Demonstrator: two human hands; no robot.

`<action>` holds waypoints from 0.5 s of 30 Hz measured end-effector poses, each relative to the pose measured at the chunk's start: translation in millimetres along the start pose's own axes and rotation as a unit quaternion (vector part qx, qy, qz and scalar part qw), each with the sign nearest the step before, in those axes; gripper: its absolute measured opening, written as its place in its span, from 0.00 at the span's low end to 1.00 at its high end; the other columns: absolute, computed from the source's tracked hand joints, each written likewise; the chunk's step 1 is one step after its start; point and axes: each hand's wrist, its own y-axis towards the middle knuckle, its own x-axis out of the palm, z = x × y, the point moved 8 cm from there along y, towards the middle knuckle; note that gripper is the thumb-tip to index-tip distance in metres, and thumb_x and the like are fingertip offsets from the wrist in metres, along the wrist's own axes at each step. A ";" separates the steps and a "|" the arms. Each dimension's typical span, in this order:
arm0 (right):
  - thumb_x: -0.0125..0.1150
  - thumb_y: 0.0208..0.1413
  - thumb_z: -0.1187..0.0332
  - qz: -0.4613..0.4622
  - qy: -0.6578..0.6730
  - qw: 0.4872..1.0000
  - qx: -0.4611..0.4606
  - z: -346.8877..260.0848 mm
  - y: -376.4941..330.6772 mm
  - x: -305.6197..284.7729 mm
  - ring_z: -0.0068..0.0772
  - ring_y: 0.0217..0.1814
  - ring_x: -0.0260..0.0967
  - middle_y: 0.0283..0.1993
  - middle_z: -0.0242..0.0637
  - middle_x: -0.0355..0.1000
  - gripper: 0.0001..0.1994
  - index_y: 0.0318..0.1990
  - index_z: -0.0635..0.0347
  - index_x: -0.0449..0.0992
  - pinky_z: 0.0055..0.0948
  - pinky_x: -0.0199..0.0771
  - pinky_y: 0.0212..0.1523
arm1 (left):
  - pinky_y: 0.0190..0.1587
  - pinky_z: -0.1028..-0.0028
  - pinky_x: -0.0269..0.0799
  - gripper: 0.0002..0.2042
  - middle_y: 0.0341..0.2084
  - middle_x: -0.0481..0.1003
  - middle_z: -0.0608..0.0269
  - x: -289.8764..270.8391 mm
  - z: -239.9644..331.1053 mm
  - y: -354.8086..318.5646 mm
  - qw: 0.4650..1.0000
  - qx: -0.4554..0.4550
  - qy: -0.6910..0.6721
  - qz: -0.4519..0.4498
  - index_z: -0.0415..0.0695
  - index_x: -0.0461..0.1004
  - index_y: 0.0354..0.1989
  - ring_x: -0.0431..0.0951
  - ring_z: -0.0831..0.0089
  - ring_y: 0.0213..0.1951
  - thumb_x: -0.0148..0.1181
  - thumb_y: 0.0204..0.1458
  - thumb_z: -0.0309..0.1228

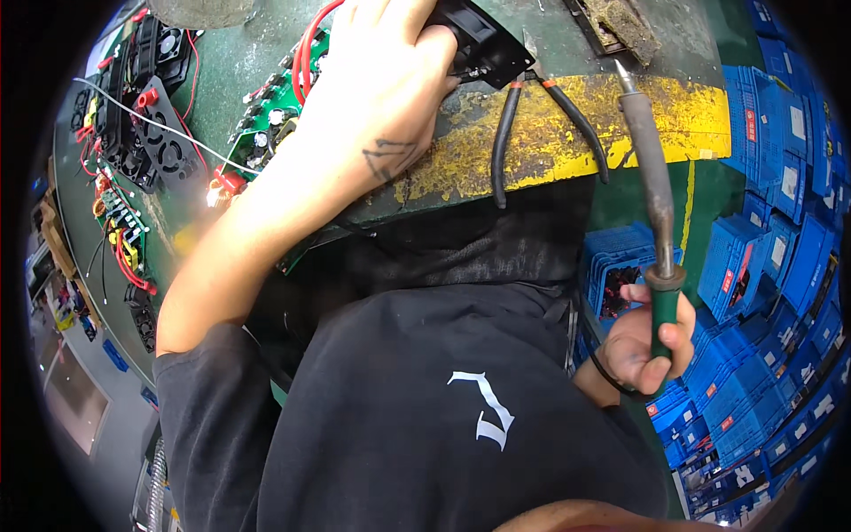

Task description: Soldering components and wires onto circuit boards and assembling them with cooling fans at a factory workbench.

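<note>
My left hand (390, 80) reaches up over the green bench and grips a black fan unit (483, 40) that sits on a green circuit board (284, 115) with red wires (306, 53). My right hand (643, 341) is down at my right side, away from the bench, closed around the green handle of a soldering iron (651, 186). The iron points upward, its tip near the bench's yellow edge.
Black-handled cutting pliers (532, 115) lie on the worn yellow strip (567, 124) at the bench edge. More fans and wired boards (142, 133) lie along the left of the bench. Stacked blue crates (762, 266) fill the floor at right.
</note>
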 end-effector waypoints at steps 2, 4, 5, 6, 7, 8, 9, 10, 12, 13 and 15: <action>0.39 0.68 0.49 0.044 0.020 0.998 0.031 10.9 -8.0 -14.1 0.53 0.32 0.75 0.45 0.65 0.73 0.25 0.57 0.57 0.72 0.42 0.80 0.27 | 0.62 0.52 0.65 0.16 0.55 0.70 0.40 -22.3 15.1 2.2 0.978 0.105 -0.078 0.162 0.29 0.69 0.37 0.70 0.43 0.57 0.64 0.38 0.19; 0.39 0.67 0.49 0.075 0.028 0.995 0.054 14.7 -9.0 -24.5 0.52 0.34 0.74 0.46 0.64 0.74 0.25 0.57 0.56 0.73 0.41 0.79 0.28 | 0.62 0.52 0.65 0.17 0.55 0.70 0.40 -8.1 18.0 22.3 0.977 -0.100 0.063 -0.177 0.29 0.69 0.37 0.70 0.43 0.57 0.65 0.37 0.18; 0.39 0.67 0.49 0.078 0.029 0.995 0.052 15.2 -7.4 -26.4 0.52 0.34 0.74 0.46 0.64 0.74 0.25 0.57 0.56 0.73 0.41 0.79 0.28 | 0.62 0.52 0.65 0.17 0.55 0.70 0.40 -10.9 19.4 22.5 0.977 -0.097 0.066 -0.178 0.29 0.69 0.37 0.70 0.43 0.57 0.65 0.37 0.18; 0.39 0.67 0.49 0.071 0.030 0.996 0.054 16.0 -6.1 -28.0 0.52 0.34 0.75 0.47 0.64 0.74 0.25 0.57 0.56 0.74 0.41 0.79 0.28 | 0.62 0.52 0.65 0.17 0.55 0.70 0.40 -11.8 19.1 22.6 0.976 -0.097 0.072 -0.182 0.29 0.69 0.37 0.70 0.42 0.58 0.64 0.37 0.18; 0.40 0.67 0.49 0.062 0.033 0.996 0.060 18.6 -5.7 -30.5 0.52 0.34 0.75 0.47 0.64 0.74 0.25 0.57 0.56 0.74 0.40 0.79 0.29 | 0.62 0.51 0.65 0.17 0.55 0.70 0.39 -11.5 18.7 22.5 0.973 -0.100 0.079 -0.190 0.29 0.69 0.37 0.70 0.42 0.58 0.64 0.37 0.18; 0.40 0.67 0.49 0.070 0.035 0.995 0.065 21.4 -7.0 -34.1 0.52 0.36 0.75 0.48 0.65 0.74 0.25 0.57 0.56 0.75 0.39 0.79 0.30 | 0.62 0.51 0.65 0.17 0.55 0.70 0.39 -12.1 18.8 22.2 0.973 -0.100 0.081 -0.193 0.29 0.69 0.37 0.70 0.42 0.58 0.64 0.37 0.18; 0.40 0.67 0.49 0.071 0.037 0.995 0.066 24.0 -7.7 -35.0 0.52 0.36 0.75 0.48 0.65 0.74 0.25 0.57 0.56 0.75 0.39 0.79 0.30 | 0.61 0.51 0.65 0.17 0.55 0.69 0.40 -12.5 18.1 21.4 0.971 -0.105 0.084 -0.197 0.29 0.69 0.38 0.70 0.42 0.57 0.64 0.36 0.18; 0.40 0.66 0.49 0.080 0.049 0.993 0.077 24.8 -7.7 -37.0 0.52 0.36 0.75 0.48 0.65 0.74 0.25 0.56 0.56 0.76 0.39 0.79 0.30 | 0.61 0.50 0.64 0.18 0.54 0.69 0.40 -11.8 18.2 21.7 0.971 -0.106 0.082 -0.200 0.29 0.69 0.38 0.70 0.42 0.57 0.64 0.36 0.18; 0.41 0.66 0.49 0.091 0.058 0.990 0.088 25.3 -8.4 -39.1 0.52 0.36 0.76 0.49 0.66 0.74 0.26 0.56 0.57 0.76 0.38 0.80 0.30 | 0.61 0.50 0.64 0.18 0.54 0.69 0.40 -9.0 17.6 23.3 0.970 -0.106 0.078 -0.203 0.30 0.69 0.38 0.70 0.42 0.57 0.64 0.35 0.18; 0.41 0.66 0.48 0.110 0.068 0.987 0.095 25.4 -10.3 -41.2 0.52 0.37 0.76 0.49 0.65 0.74 0.26 0.56 0.57 0.76 0.38 0.80 0.30 | 0.61 0.50 0.64 0.18 0.54 0.69 0.41 -8.6 17.6 23.2 0.970 -0.105 0.079 -0.205 0.30 0.69 0.38 0.70 0.42 0.57 0.64 0.35 0.18; 0.42 0.66 0.48 0.127 0.085 0.983 0.101 27.8 -9.7 -41.8 0.52 0.37 0.76 0.49 0.65 0.75 0.26 0.56 0.57 0.76 0.38 0.80 0.31 | 0.61 0.50 0.64 0.18 0.54 0.69 0.41 11.4 -1.7 15.0 0.969 -0.108 0.085 -0.207 0.30 0.68 0.38 0.70 0.42 0.57 0.64 0.34 0.18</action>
